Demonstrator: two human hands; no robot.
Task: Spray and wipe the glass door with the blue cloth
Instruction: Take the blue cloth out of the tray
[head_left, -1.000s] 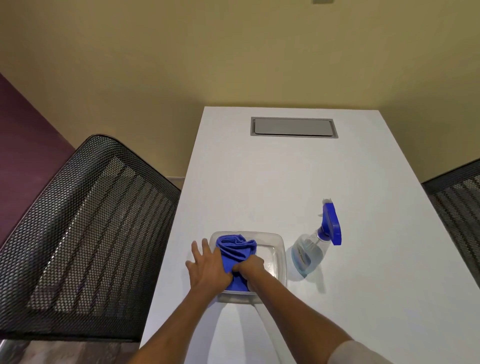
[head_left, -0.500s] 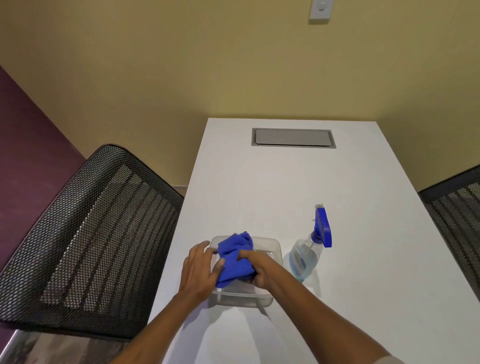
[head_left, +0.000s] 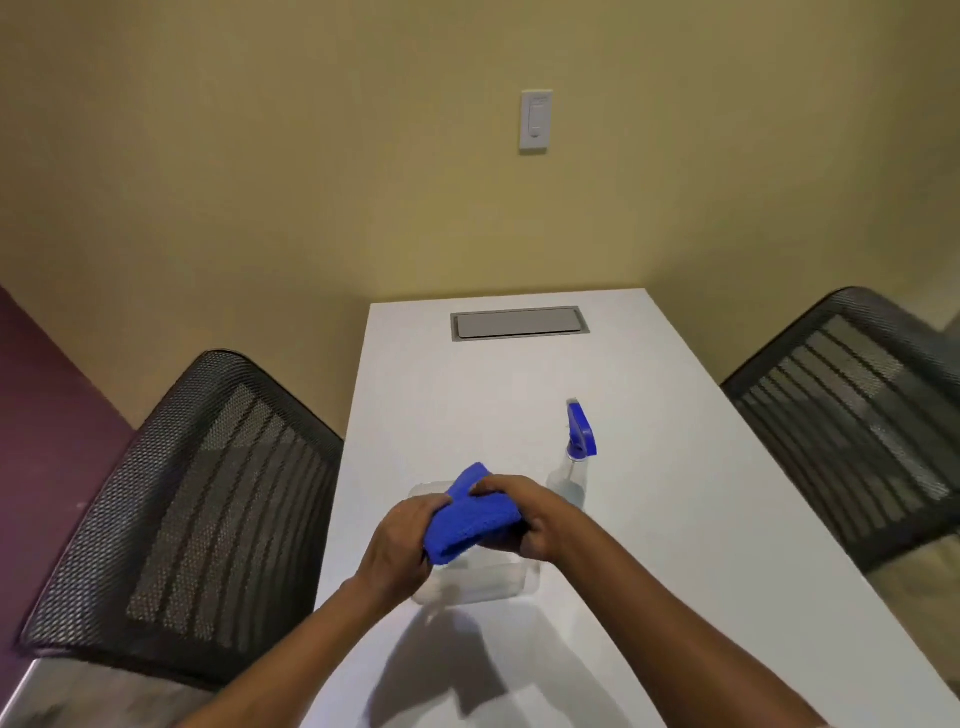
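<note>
Above the clear plastic container (head_left: 475, 584) on the white table (head_left: 649, 519), the blue cloth (head_left: 470, 514) is bunched between the left hand (head_left: 402, 540) and the right hand (head_left: 524, 514), both closed around its ends. It looks soft, light and limp, best gathered in one fist. The spray bottle (head_left: 574, 462) stands just beside, probably light and sloshy, best taken at its neck.

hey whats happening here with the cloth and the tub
A person holds a blue cloth in both hands, the left hand and right hand each with a grip on it, just above a clear plastic tub on the white table. A clear spray bottle with a blue trigger head stands untouched beside the tub. No glass door is in view.
</note>
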